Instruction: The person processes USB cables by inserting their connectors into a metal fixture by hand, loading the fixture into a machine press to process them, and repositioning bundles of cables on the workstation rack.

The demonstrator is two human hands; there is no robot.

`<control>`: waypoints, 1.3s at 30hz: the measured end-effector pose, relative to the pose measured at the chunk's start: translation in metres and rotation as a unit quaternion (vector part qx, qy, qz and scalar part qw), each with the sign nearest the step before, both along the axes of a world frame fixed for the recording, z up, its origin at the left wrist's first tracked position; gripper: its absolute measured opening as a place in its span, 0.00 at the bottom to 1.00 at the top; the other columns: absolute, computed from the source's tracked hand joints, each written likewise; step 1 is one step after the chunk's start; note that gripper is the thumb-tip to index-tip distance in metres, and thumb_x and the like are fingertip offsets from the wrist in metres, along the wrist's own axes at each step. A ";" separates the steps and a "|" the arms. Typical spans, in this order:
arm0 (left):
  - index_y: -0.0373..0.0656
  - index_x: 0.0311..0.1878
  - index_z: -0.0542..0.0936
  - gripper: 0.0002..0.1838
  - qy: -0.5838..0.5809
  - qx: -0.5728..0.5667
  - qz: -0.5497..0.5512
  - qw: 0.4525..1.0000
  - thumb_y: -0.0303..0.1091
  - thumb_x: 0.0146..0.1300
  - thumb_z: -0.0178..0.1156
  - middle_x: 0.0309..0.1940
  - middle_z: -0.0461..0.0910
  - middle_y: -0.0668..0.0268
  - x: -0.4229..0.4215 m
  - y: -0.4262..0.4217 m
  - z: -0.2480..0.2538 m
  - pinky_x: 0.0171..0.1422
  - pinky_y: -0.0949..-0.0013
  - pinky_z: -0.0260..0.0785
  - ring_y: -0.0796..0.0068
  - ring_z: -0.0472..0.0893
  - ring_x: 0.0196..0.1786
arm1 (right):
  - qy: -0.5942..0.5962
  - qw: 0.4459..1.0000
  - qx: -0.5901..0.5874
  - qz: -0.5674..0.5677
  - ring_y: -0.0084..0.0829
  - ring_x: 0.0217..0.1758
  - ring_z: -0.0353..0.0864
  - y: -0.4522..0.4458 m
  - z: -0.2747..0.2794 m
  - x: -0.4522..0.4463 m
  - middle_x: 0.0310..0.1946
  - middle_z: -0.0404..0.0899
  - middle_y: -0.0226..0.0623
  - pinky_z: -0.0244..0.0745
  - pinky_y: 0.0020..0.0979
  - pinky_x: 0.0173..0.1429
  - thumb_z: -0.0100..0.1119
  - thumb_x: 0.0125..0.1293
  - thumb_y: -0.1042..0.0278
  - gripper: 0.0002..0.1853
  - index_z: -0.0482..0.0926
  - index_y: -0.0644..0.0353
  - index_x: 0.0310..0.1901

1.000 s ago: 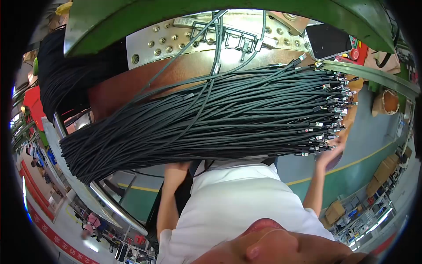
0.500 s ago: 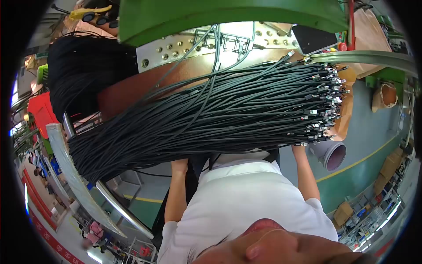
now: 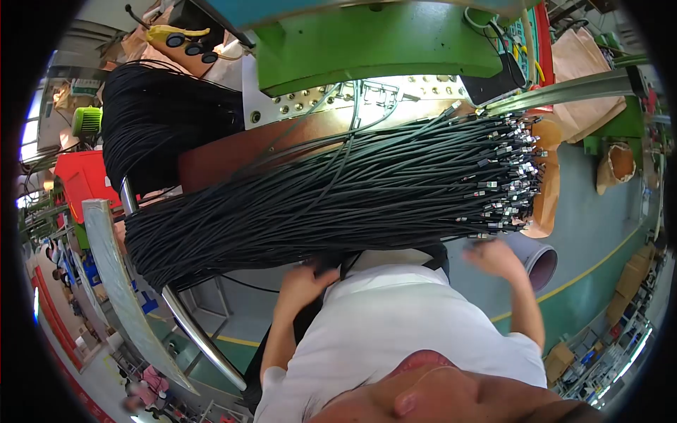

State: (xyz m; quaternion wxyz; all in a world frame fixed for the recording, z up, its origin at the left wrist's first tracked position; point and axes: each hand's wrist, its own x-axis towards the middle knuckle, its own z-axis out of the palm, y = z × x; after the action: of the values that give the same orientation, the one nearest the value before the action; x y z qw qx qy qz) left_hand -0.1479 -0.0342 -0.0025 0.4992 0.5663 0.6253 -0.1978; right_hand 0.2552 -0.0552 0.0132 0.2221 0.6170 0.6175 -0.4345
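A thick bundle of black cables (image 3: pixel 303 190) lies across the work table in front of my body, with small metal-tipped connectors (image 3: pixel 518 173) at its right end. Just below the bundle's near edge is my left hand (image 3: pixel 303 285), thumb held apart from the fingers; its fingertips are partly hidden by the cables. My right hand (image 3: pixel 499 258) is beneath the connector end, slightly blurred, fingers apart, with no held thing visible. Brown paper (image 3: pixel 546 204) lies under the connectors.
A green machine (image 3: pixel 374 53) stands behind the bundle over a lit metal plate with holes. Another dark cable mass (image 3: pixel 166 120) hangs at the left by a metal rail (image 3: pixel 204 349). A grey bin (image 3: pixel 539 264) stands at right; a metal bar (image 3: pixel 564 92) juts out above it.
Both hands have come out from under the bundle's near edge and now show more fully. The view has shifted, revealing more of the green machine.
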 end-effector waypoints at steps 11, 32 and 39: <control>0.45 0.42 0.78 0.13 -0.155 0.623 -0.335 0.689 0.43 0.61 0.59 0.42 0.81 0.67 0.122 0.166 0.051 0.70 0.50 0.58 0.71 0.79 0.49 | 0.053 0.863 0.449 0.226 0.45 0.46 0.78 0.246 -0.024 -0.068 0.52 0.79 0.44 0.73 0.39 0.52 0.54 0.63 0.68 0.17 0.77 0.58 0.53; 0.47 0.46 0.81 0.13 0.009 0.642 -0.298 0.707 0.41 0.61 0.57 0.46 0.78 0.67 0.059 0.223 0.001 0.61 0.50 0.57 0.67 0.75 0.42 | 0.225 0.910 0.348 0.015 0.38 0.31 0.73 0.240 -0.003 -0.054 0.37 0.81 0.41 0.70 0.32 0.39 0.58 0.63 0.66 0.13 0.80 0.62 0.46; 0.48 0.47 0.80 0.14 -0.007 0.593 -0.281 0.755 0.41 0.60 0.60 0.48 0.77 0.71 0.068 0.194 0.006 0.63 0.51 0.55 0.72 0.74 0.47 | 0.244 0.850 0.466 0.021 0.38 0.22 0.70 0.240 -0.043 -0.041 0.25 0.79 0.42 0.67 0.34 0.31 0.61 0.61 0.60 0.17 0.79 0.70 0.36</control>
State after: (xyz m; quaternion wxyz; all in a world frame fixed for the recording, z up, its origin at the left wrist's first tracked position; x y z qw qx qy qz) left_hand -0.0796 0.1594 0.0037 -0.0103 0.9004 0.4266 0.0846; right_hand 0.2145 0.1843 -0.0295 -0.2399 0.5089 0.7948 -0.2274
